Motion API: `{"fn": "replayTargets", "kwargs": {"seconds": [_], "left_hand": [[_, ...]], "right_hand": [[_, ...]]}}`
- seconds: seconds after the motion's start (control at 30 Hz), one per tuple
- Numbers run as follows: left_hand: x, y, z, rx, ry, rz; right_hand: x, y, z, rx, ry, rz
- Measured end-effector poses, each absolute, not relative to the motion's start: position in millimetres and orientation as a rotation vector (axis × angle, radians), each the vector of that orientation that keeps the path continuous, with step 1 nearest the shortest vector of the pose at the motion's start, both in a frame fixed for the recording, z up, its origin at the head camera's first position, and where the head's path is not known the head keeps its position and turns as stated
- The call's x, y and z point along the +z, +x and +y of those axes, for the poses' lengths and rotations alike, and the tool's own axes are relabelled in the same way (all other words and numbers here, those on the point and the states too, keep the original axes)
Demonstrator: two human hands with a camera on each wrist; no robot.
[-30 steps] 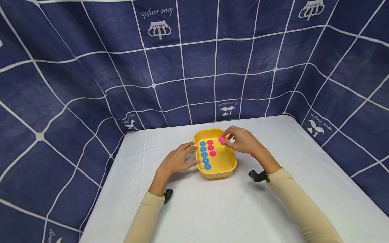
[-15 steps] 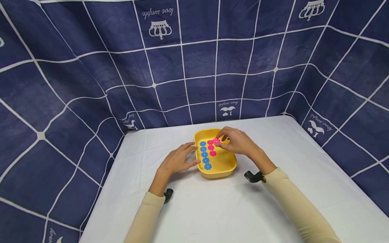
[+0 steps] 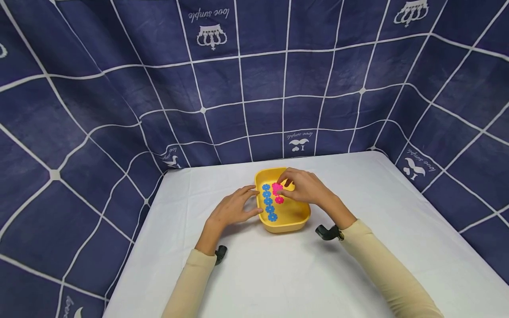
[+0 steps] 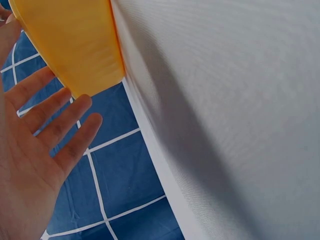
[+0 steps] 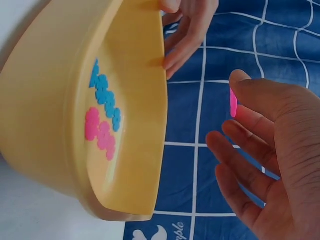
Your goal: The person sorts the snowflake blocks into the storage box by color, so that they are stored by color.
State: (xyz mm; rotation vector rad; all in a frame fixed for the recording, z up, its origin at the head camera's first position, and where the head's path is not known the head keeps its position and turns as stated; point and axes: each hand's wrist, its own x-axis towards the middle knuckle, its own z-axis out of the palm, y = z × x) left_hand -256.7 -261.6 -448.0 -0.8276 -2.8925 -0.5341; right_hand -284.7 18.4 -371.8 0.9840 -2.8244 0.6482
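A: Fig. legend, head view. Yellow tray sits at table centre. Right hand reaches in from 3 o'clock, over the tray's far half; thumb & index finger pinch a pink flower disc, seen edge-on in the right wrist view. Left hand at the tray's 9 o'clock, fingers relaxed & nearly straight, tips touching the outer wall; it holds nothing.

B: Handling of the disc?

A: Judged light, thin, stiff plastic, notched rim. Prob. slippery when flat on the tray floor, so take it at the rim w/ two fingertips, as now. Not fragile by the look of it.

B: Contents of the tray?

A: Blue flower discs in one row, running 12 to 6 o'clock along the left side. Pink flower discs in a shorter row just beside it, toward 3 o'clock; the top of that row is partly hidden by the fingers, so no exact count.

B: Surroundings?

A: Navy cloth backdrop w/ white grid behind & to both sides.
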Motion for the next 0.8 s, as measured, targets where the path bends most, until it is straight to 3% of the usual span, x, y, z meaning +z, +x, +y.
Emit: {"fn": "replayTargets", "kwargs": {"seconds": [0.8], "left_hand": [[-448,-256,-264,-0.574,-0.852,-2.877]], "right_hand": [[-380,-306,9,0.469,1.213,-3.020]]}}
